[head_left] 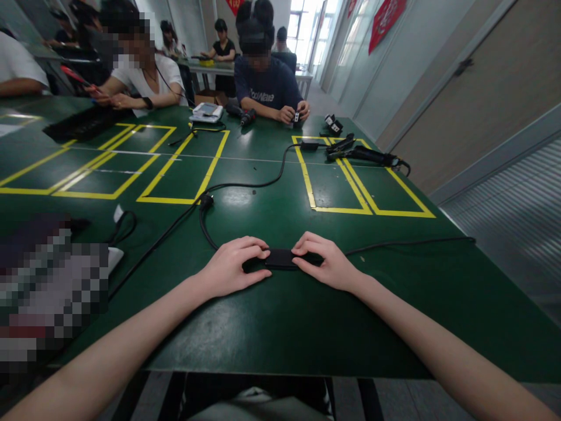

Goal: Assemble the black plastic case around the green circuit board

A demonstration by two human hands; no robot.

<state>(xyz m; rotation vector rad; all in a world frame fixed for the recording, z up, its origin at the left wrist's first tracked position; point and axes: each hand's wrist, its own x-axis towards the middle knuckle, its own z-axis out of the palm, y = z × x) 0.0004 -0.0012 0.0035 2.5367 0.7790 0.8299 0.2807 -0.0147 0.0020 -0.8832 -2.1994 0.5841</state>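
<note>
forearms, bottom corners | left hand + right hand: fingers gripping black adapter ends, mid-frame | prob to steady it on the surface

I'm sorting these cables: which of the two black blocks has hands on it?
The nearer block, with the left hand at one end and the right hand at the other; the far block lies across the green table, untouched.

Dark navy short-sleeved T-shirt on the person opposite: pale chest lettering seems to read "oolWave", first letter unclear. Large red diamond-shaped hanging on the right-hand wall bears characters, too blurred to read.
</note>
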